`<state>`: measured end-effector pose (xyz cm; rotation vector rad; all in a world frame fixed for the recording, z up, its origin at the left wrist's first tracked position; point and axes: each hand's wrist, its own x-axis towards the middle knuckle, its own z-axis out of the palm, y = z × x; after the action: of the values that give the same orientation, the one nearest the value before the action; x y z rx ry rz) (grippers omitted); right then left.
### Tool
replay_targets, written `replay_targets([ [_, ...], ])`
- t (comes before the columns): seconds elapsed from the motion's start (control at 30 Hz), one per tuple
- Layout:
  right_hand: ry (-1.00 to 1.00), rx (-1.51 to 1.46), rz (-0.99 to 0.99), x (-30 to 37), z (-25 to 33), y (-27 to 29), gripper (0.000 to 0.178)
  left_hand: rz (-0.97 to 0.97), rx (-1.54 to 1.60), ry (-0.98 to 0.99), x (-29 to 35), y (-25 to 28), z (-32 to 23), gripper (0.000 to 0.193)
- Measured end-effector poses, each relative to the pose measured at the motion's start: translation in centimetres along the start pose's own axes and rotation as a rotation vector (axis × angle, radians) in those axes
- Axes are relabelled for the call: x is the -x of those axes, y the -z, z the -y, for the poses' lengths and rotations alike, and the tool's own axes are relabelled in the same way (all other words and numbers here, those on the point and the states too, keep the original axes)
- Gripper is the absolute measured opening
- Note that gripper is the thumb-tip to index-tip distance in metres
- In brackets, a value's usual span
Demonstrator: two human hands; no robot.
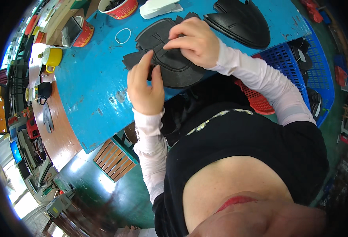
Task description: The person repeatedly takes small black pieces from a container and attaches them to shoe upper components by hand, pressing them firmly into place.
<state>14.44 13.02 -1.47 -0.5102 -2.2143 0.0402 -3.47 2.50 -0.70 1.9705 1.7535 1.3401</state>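
A black shoe upper (182, 77) lies near the front edge of the blue table, its rounded end towards me, with loose black strands on its middle. My left hand (145, 89) is at its left side. The index finger reaches onto the black material, and the thumb stands apart from it. Over the right part of the upper, my right hand (195, 43) has its fingers bent, their tips close to the strands. Whether a thin strand runs between those fingertips is too small to make out. A second black shoe upper (243, 25) rests farther right on the table.
Red paper tubs (120, 10) and a white block-like object (160, 8) stand at the back, near a white ring (123, 35). A yellow mug (52, 58) is at left. Blue crates (280, 61) and a red basket (257, 98) are at right; a slatted wooden stool (114, 160) is below.
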Motion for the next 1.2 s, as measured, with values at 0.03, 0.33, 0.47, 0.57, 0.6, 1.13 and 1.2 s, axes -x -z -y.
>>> replay_targets([
  [0.03, 0.005, 0.006, -0.008, 0.1, 0.1, 0.6, 0.014, -0.069, 0.233, 0.204, 0.6, 0.0, -0.4, 0.020],
  [0.33, -0.311, -0.627, 0.059, -0.1, 7.4, 3.3, 0.018, -0.096, 1.459, 0.416, 4.0, -0.1, -2.2, 0.022],
  [0.47, -0.377, -0.659, 0.077, -0.2, 7.6, 3.7, 0.016, -0.072, 1.372, 0.401, 4.3, -0.2, -1.8, 0.022],
  [0.57, -0.453, -0.739, 0.075, 0.0, 7.4, 3.5, 0.016, -0.105, 1.259, 0.387, 4.4, -0.3, -1.9, 0.025],
  [0.6, -0.456, -0.736, 0.075, 0.1, 7.2, 3.5, 0.016, -0.128, 1.179, 0.383, 4.2, -0.5, -2.0, 0.028],
  [1.13, -0.193, -0.191, 0.257, -3.3, -0.2, -0.6, 0.013, -0.032, -0.192, -0.172, 0.1, 1.1, 0.4, 0.019],
  [1.2, -0.156, -0.164, 0.292, -3.4, 0.0, -0.8, 0.011, 0.017, -0.222, -0.170, 0.0, 1.0, 0.5, 0.020],
])
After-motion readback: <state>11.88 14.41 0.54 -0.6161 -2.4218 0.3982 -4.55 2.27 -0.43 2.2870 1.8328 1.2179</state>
